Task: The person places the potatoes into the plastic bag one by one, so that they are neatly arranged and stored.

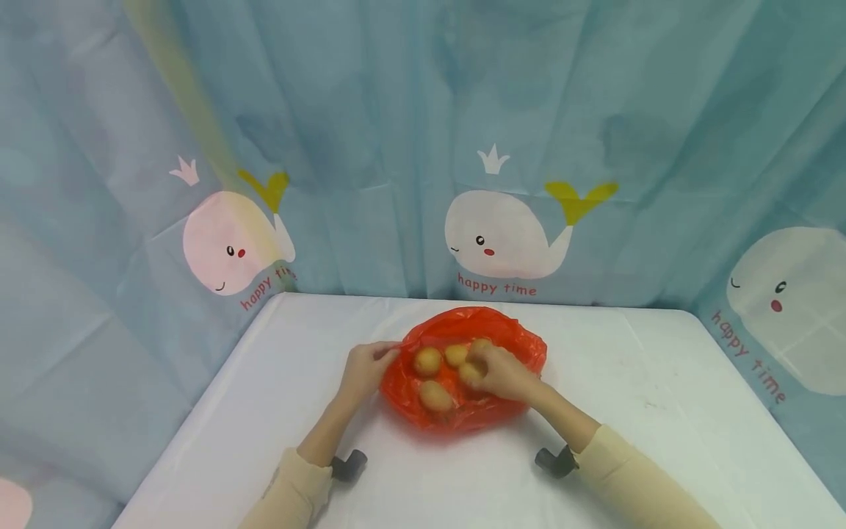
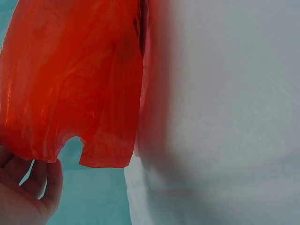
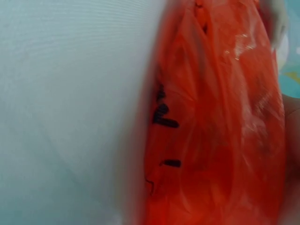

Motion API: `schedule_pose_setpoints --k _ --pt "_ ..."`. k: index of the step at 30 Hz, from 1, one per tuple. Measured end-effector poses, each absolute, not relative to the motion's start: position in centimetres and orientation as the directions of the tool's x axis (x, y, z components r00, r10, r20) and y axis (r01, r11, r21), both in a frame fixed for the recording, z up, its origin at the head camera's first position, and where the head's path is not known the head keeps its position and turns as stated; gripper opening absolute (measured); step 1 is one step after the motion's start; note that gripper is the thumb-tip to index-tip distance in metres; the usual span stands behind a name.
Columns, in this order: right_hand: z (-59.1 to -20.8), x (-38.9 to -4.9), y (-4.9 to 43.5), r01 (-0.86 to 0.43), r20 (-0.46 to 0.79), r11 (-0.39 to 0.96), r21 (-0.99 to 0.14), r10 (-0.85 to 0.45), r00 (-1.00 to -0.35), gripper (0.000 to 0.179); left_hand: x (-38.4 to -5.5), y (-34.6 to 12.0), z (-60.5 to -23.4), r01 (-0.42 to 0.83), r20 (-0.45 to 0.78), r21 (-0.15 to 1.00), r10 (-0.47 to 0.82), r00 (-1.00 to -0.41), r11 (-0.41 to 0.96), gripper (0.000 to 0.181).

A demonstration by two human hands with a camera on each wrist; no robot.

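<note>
A red plastic bag (image 1: 403, 400) lies opened out on the table, with several potatoes (image 1: 435, 396) inside it. At its left rim my left hand (image 1: 366, 369) pinches the plastic between thumb and fingers. The left wrist view has the same left hand (image 2: 28, 192) at the edge of the red bag (image 2: 70, 84). My right hand (image 1: 505, 373) reaches in over the bag's right side, its fingers curled on a potato (image 1: 471, 375); those fingertips are partly hidden. In the right wrist view the bag's outer side (image 3: 211, 131) with black print covers most of that hand.
A white cloth covers the table (image 1: 634, 382). Behind it and at both sides hangs a blue curtain (image 1: 370, 147) with whale prints. A dark wrist camera (image 1: 349, 466) sits at the left wrist, another (image 1: 557, 461) at the right.
</note>
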State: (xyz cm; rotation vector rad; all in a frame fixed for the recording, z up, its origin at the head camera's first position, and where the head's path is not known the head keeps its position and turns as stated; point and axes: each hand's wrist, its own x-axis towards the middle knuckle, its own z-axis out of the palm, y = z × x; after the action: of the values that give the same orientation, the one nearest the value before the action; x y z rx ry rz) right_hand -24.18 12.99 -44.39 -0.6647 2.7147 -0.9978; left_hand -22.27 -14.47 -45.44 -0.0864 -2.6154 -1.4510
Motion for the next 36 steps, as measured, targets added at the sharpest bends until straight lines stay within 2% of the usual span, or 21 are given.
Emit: schedule_pose_setpoints --k 10,18,30,36 --pt "-45.1 -24.3 12.1 -0.368 -0.054 0.738 -0.566 -0.479 -0.876 0.045 -22.3 -14.3 -45.1 0.106 0.140 0.839 -0.023 -0.990 0.533 0.024" --pt "-45.1 -24.6 11.8 -0.392 -0.063 0.745 -0.540 -0.500 -0.864 0.045 -22.7 -14.3 -44.9 0.116 0.143 0.835 -0.008 -0.990 0.538 0.025" --pt "-45.0 -24.2 12.1 -0.401 -0.046 0.751 -0.525 -0.496 -0.867 0.047 -22.5 -14.3 -45.2 0.116 0.134 0.840 0.005 -0.991 0.531 0.024" --pt "-44.5 -23.9 12.4 -0.378 -0.025 0.733 -0.565 -0.473 -0.881 0.048 -22.3 -14.3 -45.2 0.098 0.114 0.837 0.003 -0.993 0.538 0.025"
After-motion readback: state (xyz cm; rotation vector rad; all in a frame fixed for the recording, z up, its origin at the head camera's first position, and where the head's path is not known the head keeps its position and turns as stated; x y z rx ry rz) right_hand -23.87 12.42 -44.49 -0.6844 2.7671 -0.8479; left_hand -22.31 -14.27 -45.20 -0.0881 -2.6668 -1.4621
